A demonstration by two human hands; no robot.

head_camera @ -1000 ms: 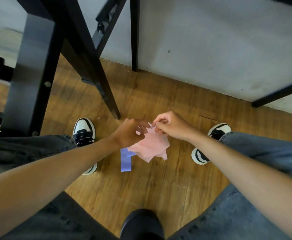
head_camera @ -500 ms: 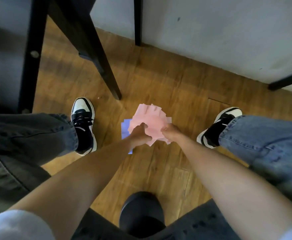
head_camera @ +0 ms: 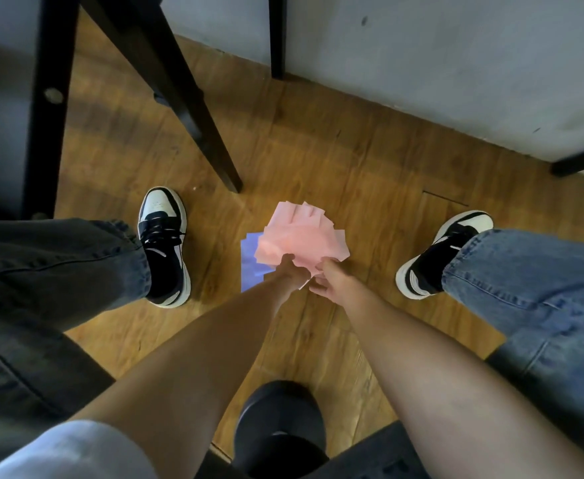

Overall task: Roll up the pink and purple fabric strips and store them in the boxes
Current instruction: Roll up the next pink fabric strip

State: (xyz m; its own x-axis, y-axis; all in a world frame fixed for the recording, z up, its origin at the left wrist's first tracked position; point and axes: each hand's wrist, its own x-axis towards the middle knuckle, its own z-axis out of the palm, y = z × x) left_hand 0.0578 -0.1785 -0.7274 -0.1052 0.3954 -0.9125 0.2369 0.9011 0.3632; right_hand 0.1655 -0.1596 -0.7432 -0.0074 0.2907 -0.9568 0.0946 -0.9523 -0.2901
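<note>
You've got both hands down low between your knees, over the brown wood-plank floor (head_camera: pixel 370 160). Your left hand (head_camera: pixel 288 276) and your right hand (head_camera: pixel 332 281) sit right next to each other, and both have fingers curled onto the near end of a fanned-out bunch of pale pink fabric strips (head_camera: pixel 300 236). So the grip on both sides is closed around the pink bunch, which spreads away from you like a hand of cards. Exactly which fingers pinch which strip is too small to make out.

A few light purple fabric strips (head_camera: pixel 250 267) poke out from under the left side of the pink ones, just beside your left wrist. Can't tell if your left hand has hold of those too or if they're just lying on the floor.

Your two black-and-white sneakers frame the whole thing: left one (head_camera: pixel 164 243) well off to the left, right one (head_camera: pixel 439 254) off to the right, with blue denim jean legs (head_camera: pixel 525 288) above them. A slanted black furniture leg (head_camera: pixel 193 108) lands on the floor just beyond the strips, a grey wall (head_camera: pixel 439 63) runs behind, and a rounded black seat edge (head_camera: pixel 280 430) sits at the bottom between your forearms.
</note>
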